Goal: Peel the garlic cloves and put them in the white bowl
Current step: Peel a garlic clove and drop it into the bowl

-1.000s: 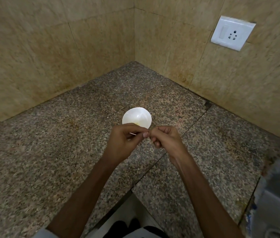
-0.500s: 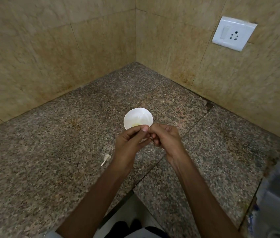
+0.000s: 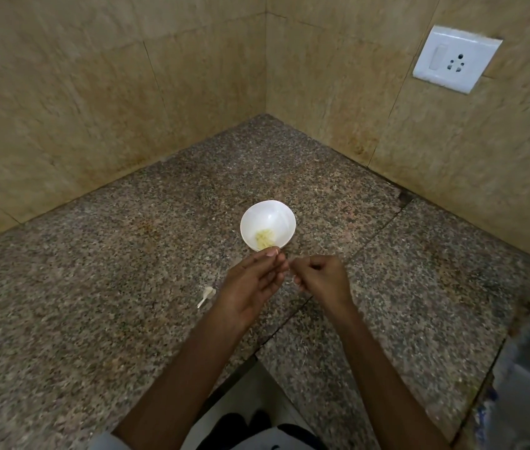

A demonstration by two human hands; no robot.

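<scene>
Two hands, fingertips close together: left hand (image 3: 250,284) fingers nearly straight, right hand (image 3: 320,276) fingers curled. Can't tell what either holds; no clove visible. Just at their 12 o'clock: white bowl (image 3: 252,217), pale yellow garlic (image 3: 264,238) inside. Peel scrap (image 3: 206,295) on granite counter (image 3: 94,287), left hand's 9 o'clock.

Granite counter (image 3: 94,319), wall socket (image 3: 455,58)

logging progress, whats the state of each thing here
white bowl: upright on counter, holding peeled garlic
left hand: fingers nearly straight, grip unclear
right hand: fingers curled, pinching a pale bit
peel scrap: lying loose on counter
wall socket: nothing plugged in
</scene>
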